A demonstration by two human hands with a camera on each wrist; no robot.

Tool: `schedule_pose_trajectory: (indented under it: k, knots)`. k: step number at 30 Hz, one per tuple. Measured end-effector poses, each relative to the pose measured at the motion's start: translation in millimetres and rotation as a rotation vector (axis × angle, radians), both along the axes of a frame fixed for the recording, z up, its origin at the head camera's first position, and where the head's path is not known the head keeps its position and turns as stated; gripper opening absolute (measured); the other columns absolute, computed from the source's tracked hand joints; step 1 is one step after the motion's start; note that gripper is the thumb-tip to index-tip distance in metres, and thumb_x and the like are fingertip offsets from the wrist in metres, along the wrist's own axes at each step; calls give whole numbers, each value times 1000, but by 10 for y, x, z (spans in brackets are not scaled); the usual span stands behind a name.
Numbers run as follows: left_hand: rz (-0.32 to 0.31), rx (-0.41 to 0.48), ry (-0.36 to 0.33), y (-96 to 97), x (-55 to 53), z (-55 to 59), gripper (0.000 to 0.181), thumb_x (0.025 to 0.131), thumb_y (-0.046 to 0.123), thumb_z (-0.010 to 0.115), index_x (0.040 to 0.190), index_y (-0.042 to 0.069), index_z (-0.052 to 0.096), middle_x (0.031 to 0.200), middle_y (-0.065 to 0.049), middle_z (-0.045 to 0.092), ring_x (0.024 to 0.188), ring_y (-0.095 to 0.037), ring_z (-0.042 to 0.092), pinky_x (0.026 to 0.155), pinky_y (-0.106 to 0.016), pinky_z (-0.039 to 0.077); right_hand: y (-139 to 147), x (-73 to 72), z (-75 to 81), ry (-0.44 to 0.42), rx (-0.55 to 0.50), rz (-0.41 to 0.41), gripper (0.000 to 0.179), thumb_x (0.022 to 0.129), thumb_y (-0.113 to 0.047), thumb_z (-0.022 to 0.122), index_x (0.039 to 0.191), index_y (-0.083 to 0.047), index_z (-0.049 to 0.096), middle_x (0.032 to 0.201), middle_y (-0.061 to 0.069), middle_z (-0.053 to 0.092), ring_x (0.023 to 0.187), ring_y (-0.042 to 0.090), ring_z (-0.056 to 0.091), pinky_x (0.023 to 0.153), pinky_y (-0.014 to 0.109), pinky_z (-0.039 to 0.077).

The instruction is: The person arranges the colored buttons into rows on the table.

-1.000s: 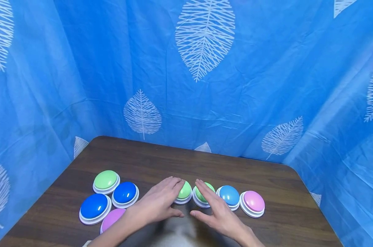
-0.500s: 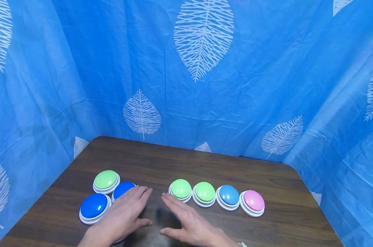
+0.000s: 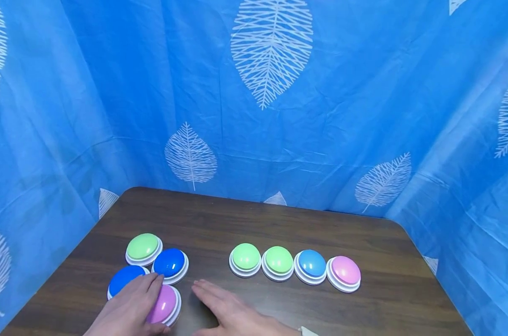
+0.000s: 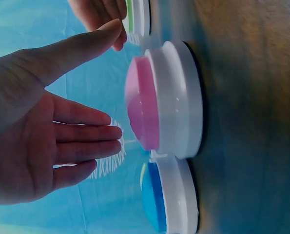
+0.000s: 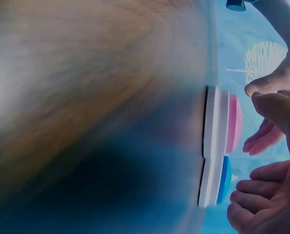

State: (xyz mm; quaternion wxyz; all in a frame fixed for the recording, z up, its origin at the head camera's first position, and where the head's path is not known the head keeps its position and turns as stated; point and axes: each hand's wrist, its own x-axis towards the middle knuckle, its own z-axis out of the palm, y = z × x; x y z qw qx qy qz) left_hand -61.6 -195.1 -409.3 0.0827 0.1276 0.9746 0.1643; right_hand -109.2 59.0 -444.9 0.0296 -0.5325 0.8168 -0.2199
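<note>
Your left hand (image 3: 125, 305) and right hand (image 3: 233, 311), thumbs parted from fingers, holding nothing, have shifted lower left, seemingly making the pink button (image 3: 165, 303) there your focus.

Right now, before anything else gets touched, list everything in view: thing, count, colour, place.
Green button: 1, light green, far end of left cluster
Blue buttons: 2, dark blue, left cluster
Purple-pink button: 1, near end of left cluster
Row green buttons: 2, light green, left half of the row
Light-blue button: 1, in the row, third from left
Pink button: 1, right end of row
Table: 1, dark brown, under all buttons
Curtain: panel count unclear, blue, around the table
Leaf prints: several, white, on the curtain
Cuff or band: 1, whitish, right wrist
Left hand: 1, bare, partly hiding purple-pink button
Right hand: 1, bare, right of that button
</note>
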Motion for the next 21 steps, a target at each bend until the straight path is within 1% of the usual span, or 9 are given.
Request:
schedule_pose_trajectory:
  k: [2,5,7,10,15,17,20,21]
  knots:
    - [12,-12,-6,-31,12,-22,103,63,56,87,134,-10,50,132,-23,53,122,-47,47,98,-61,41,-64,1,0,-36,19,-2,78,95,-44,65,152,-3,33,156,10,36,144,18,30,111,28,32]
    - [39,-15,-42,-43,17,-48,103,62,53,89,135,-8,49,132,-20,53,122,-45,47,97,-61,42,-157,3,-10,-85,39,-13,78,94,-44,65,153,-5,32,157,8,35,145,16,28,111,27,31]
    - [50,-20,-44,-47,26,-68,103,61,52,90,135,-6,50,131,-17,53,121,-43,48,97,-60,43,-219,3,-18,-101,50,-25,78,94,-44,66,154,-6,32,157,7,35,144,15,28,111,27,32]
    - [49,-34,-16,-63,38,-106,101,60,49,91,134,-7,50,130,-17,53,120,-42,49,97,-59,43,-301,-3,-39,-91,50,-45,78,93,-44,67,153,-7,35,156,6,37,143,13,30,109,26,33]
    - [36,-63,56,-87,53,-170,99,60,48,92,131,-9,51,128,-19,54,118,-41,51,98,-57,43,-406,-25,-87,-52,-13,-37,76,91,-42,71,151,-9,38,153,3,41,140,9,34,108,22,33]
    - [36,-73,78,-96,57,-191,99,60,49,92,130,-9,51,127,-19,54,117,-40,51,99,-56,43,-448,-30,-99,-17,-24,-41,76,90,-42,72,150,-9,40,151,2,44,139,8,36,108,20,32]
    - [30,-91,113,-120,61,-228,98,59,47,93,128,-9,52,125,-18,55,115,-38,52,98,-55,44,-506,-33,-105,13,-21,-53,75,88,-42,74,148,-10,42,149,1,46,137,7,38,108,18,31]
    - [28,-93,112,-128,59,-238,97,59,47,93,127,-9,53,125,-18,55,115,-39,52,98,-55,44,-521,-30,-106,16,-13,-57,75,88,-42,74,148,-11,42,149,1,46,137,7,38,107,18,32]
